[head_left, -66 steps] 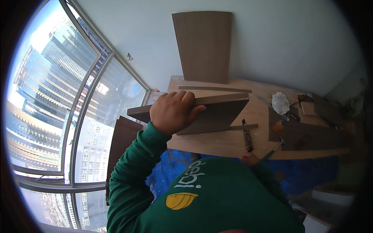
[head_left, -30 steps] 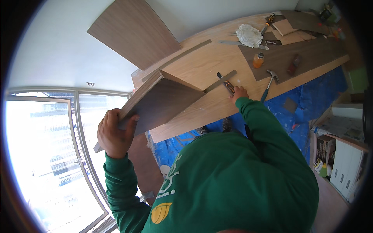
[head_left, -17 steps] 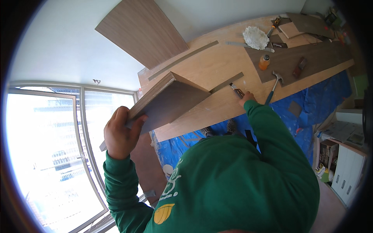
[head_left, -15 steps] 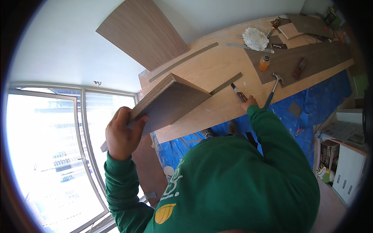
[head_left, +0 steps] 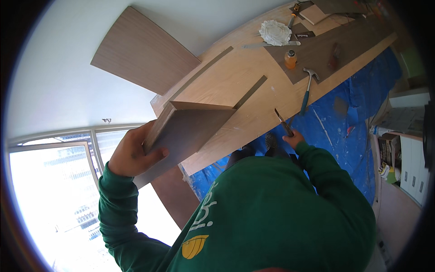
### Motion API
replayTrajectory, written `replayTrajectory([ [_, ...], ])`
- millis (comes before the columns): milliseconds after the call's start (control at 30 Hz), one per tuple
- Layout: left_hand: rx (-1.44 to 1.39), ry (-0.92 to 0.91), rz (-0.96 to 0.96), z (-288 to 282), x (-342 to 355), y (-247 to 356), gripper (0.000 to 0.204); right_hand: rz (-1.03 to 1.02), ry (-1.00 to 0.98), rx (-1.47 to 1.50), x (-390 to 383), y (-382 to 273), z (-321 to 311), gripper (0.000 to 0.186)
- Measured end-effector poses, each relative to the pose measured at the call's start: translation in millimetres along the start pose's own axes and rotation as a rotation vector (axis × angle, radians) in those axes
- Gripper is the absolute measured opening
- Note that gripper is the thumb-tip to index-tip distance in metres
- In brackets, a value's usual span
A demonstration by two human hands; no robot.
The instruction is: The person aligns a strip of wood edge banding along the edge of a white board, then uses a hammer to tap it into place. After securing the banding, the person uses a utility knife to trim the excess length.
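My left hand [head_left: 138, 152] grips the edge of a brown wood-grain board [head_left: 192, 127], thumb on its broad face and fingers round the back. The board is tilted up over the left part of the worktable [head_left: 240, 63]. In my right hand [head_left: 294, 138] is a knife [head_left: 284, 123] with a narrow pointed blade, held near the table's front edge with its tip away from me. Beyond the board's far corner lies a thin brown strip [head_left: 251, 91]. A claw hammer [head_left: 306, 93] with a teal handle rests to the right of the knife.
A second panel [head_left: 145, 50] leans against the wall, beside a long strip [head_left: 204, 70]. A bottle of orange liquid [head_left: 290, 59], a crumpled white cloth [head_left: 275, 33] and a dark red tool [head_left: 334, 55] stand or lie at right. Blue sheeting [head_left: 326, 124] covers the floor.
My right hand has drawn the knife back toward me, off the tabletop and past its front edge. My left hand still holds the board, and the whole view has turned somewhat.
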State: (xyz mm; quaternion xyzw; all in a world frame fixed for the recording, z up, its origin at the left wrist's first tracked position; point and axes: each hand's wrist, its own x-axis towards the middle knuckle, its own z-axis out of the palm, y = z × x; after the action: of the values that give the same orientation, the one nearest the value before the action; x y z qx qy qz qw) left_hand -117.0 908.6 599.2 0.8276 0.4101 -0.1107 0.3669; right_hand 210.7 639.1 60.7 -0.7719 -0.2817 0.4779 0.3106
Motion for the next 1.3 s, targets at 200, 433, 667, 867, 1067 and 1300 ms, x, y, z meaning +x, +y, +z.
replayTrajectory([
  [200,-0.078,-0.195,0.468,2.0,48.0,0.7,0.103,0.06,0.091,0.029,-6.8,-13.9,27.1,0.048],
  [433,-0.389,-0.412,0.718,-6.8,101.8,-38.9,0.089,0.158,0.217,0.086,-34.4,-27.5,62.1,0.046],
  [667,-0.953,-0.721,0.655,-26.6,179.0,-76.8,0.037,0.299,0.32,0.122,-77.9,-46.9,97.9,0.04],
  [867,-1.005,-0.787,0.728,-37.7,220.1,-86.4,0.042,0.36,0.375,0.266,-95.7,-54.4,120.1,0.04],
  [1067,-0.863,-0.921,0.824,-27.5,197.3,-63.3,0.038,0.379,0.296,0.205,-88.7,-60.2,123.2,0.04],
  [1300,-0.954,-0.835,1.035,-2.5,177.5,-32.1,0.018,0.355,0.271,0.151,-82.7,-60.4,112.1,0.038],
])
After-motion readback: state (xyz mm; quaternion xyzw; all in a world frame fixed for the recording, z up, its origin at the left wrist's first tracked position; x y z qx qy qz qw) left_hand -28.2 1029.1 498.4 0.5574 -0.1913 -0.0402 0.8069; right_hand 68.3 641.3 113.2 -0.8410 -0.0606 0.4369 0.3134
